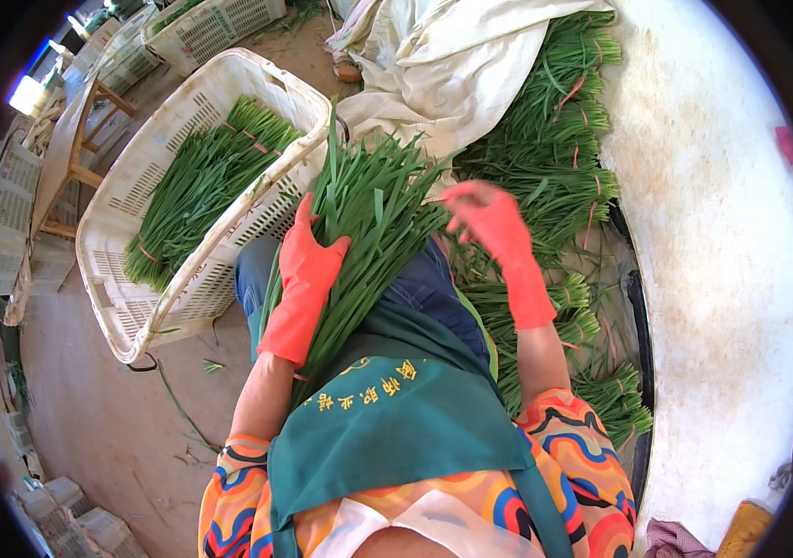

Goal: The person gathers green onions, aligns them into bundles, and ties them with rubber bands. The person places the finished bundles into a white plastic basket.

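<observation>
A big bunch of garlic chives (373, 219) lies aslant across my lap, leaves pointing up and away. My left hand (308, 279), in a red rubber glove, grips its left side, with the thumb across the leaves and some fingers hidden. Near the lower end a pinkish band (302, 378) shows. Just off the leaves' right side is my right hand (489, 219), gloved alike and a little smeared by motion. Its fingers are partly spread and hold nothing that I can see. A green apron (396, 428) covers my front beneath the bunch.
On my left a white plastic crate (118, 316) holds banded chives (201, 191). Several tied bunches (559, 200) lie in a row on my right, partly under a pale cloth (443, 70). Beyond them runs a whitish surface (713, 251). A wooden stool (71, 158) stands far left.
</observation>
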Demonstrator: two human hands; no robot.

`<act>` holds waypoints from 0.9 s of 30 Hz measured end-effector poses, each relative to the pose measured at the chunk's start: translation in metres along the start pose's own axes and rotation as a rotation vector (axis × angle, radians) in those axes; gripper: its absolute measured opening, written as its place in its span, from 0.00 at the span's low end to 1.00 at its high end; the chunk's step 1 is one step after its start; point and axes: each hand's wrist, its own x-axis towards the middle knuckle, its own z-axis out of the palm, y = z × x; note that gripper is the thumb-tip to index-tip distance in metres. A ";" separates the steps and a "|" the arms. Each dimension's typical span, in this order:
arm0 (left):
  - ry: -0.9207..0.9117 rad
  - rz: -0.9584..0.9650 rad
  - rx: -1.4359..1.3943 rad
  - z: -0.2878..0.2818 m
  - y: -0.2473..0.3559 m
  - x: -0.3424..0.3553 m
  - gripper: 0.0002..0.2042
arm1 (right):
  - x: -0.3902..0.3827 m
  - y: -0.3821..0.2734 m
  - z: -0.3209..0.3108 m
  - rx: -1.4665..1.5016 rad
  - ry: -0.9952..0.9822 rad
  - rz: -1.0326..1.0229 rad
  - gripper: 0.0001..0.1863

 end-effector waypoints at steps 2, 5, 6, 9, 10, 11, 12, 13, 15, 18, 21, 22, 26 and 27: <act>0.002 -0.015 -0.036 -0.001 -0.002 0.000 0.40 | -0.010 -0.004 0.025 -0.231 -0.183 0.093 0.14; -0.005 -0.022 -0.037 -0.001 -0.002 0.001 0.40 | -0.012 0.012 0.046 -0.381 -0.136 0.103 0.13; -0.004 -0.018 -0.035 -0.002 0.000 0.000 0.40 | -0.011 0.021 0.049 -0.446 -0.110 0.080 0.11; -0.003 0.000 -0.027 -0.001 0.000 0.000 0.40 | 0.007 0.075 0.054 -0.720 0.296 -0.328 0.10; -0.003 0.009 -0.020 0.000 -0.005 0.001 0.41 | 0.011 0.077 0.046 -0.558 0.327 -0.221 0.10; -0.001 0.018 -0.016 0.001 -0.009 0.001 0.42 | 0.012 0.067 0.037 -0.398 0.354 -0.117 0.09; -0.003 0.019 -0.012 0.001 -0.009 0.001 0.42 | 0.014 0.062 0.027 -0.237 0.381 -0.007 0.08; -0.006 0.022 -0.008 0.001 -0.008 0.000 0.42 | 0.022 0.063 0.017 -0.188 0.430 -0.087 0.08; -0.006 0.023 0.004 0.001 -0.006 0.000 0.42 | 0.023 0.042 0.010 -0.118 0.372 -0.151 0.12; 0.000 0.016 0.015 -0.001 -0.005 0.000 0.42 | 0.020 -0.002 0.028 -0.616 0.076 -0.218 0.17; 0.001 0.025 -0.001 0.003 -0.003 0.002 0.42 | 0.074 0.060 0.038 -0.797 0.361 -0.356 0.13; -0.004 0.030 -0.016 0.004 0.000 0.002 0.42 | 0.084 0.073 0.036 -0.851 0.470 -0.376 0.12; 0.010 0.015 -0.024 0.005 -0.010 0.002 0.42 | 0.040 0.025 -0.011 0.264 0.450 0.024 0.10; 0.007 0.013 -0.021 0.004 -0.009 0.001 0.42 | 0.038 0.039 -0.018 0.191 0.349 0.029 0.10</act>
